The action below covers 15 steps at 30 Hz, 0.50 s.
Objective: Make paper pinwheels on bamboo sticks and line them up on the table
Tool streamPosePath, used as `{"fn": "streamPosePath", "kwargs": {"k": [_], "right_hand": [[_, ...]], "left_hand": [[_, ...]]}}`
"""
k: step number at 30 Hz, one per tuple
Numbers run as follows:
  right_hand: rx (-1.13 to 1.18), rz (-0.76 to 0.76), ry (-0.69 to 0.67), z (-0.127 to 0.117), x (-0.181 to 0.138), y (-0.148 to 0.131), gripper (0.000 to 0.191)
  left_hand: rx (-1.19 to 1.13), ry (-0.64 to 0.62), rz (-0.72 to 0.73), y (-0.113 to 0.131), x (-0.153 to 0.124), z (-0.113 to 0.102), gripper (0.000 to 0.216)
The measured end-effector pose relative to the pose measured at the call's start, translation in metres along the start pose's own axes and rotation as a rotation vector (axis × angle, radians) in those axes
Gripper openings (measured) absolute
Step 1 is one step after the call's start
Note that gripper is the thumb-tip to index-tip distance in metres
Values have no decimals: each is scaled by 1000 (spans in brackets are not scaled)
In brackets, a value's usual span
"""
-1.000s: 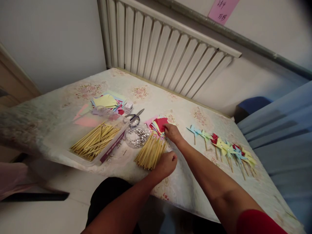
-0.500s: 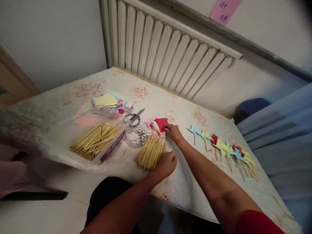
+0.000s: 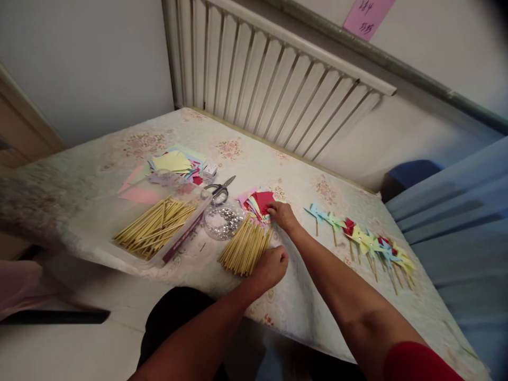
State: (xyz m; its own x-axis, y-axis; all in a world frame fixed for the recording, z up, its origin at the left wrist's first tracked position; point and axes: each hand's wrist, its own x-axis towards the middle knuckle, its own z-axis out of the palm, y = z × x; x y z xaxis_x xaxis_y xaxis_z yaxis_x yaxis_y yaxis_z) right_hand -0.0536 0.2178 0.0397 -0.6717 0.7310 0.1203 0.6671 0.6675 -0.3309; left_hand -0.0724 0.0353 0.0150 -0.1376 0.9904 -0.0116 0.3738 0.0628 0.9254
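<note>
My right hand (image 3: 281, 216) reaches onto a small stack of cut coloured paper squares (image 3: 259, 202), its fingertips pinched on the red top piece. My left hand (image 3: 272, 265) rests as a closed fist on the tablecloth beside a loose bundle of wooden sticks (image 3: 246, 247); whether it holds anything is hidden. A round clear dish of silver beads (image 3: 222, 220) sits just left of the sticks. To the right lies a row of finished paper pinwheels (image 3: 367, 241) on sticks.
A clear plastic tray (image 3: 130, 211) with more sticks stands at the left. Scissors (image 3: 220, 190) and a pile of coloured paper sheets (image 3: 174, 164) lie behind it. A white radiator (image 3: 273, 79) backs the table; blue fabric (image 3: 456, 222) is at right.
Almost nothing differs; my right hand's fingers have shifted slightly on the paper stack, and the view has drifted a little.
</note>
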Motion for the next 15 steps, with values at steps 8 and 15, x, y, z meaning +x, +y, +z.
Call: {"fn": "streamPosePath", "kwargs": {"k": [8,15], "right_hand": [[-122,-38,43,2,-1,-3,23],[-189,73,164,5,-1,-8,21]], "left_hand": [[17,8,-4,0,1,0,15],[1,25,20,0,0,0,15]]}}
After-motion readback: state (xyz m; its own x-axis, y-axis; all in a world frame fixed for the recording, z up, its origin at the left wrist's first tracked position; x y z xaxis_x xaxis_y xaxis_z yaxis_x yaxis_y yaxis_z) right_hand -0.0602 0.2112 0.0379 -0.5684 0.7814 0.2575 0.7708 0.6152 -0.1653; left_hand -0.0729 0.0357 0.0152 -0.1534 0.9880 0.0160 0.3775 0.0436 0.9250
